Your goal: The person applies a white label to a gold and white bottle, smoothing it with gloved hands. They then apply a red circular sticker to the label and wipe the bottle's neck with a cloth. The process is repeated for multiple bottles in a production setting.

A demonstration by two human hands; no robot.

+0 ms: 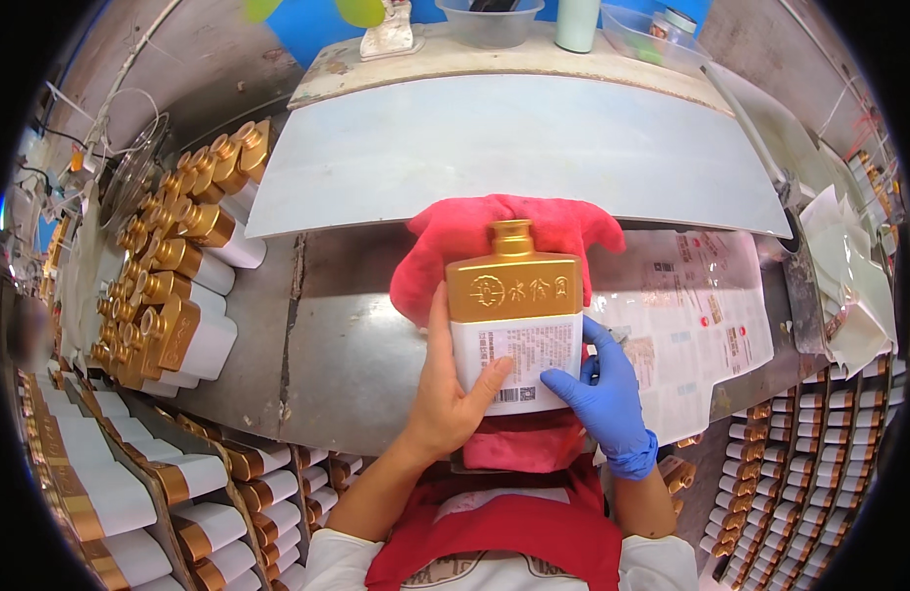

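In the head view, the left hand, bare, and the right hand, in a blue glove, grip a gold-and-white bottle from both sides, thumbs on its white printed face; the fingers behind it are partly hidden. The bottle is neck-up, toward the middle of the near edge of the table, with a red cloth behind it. A printed sheet lies toward the table's right end. Gold-and-white bottles crowd its left end; a pale board lies along its far edge.
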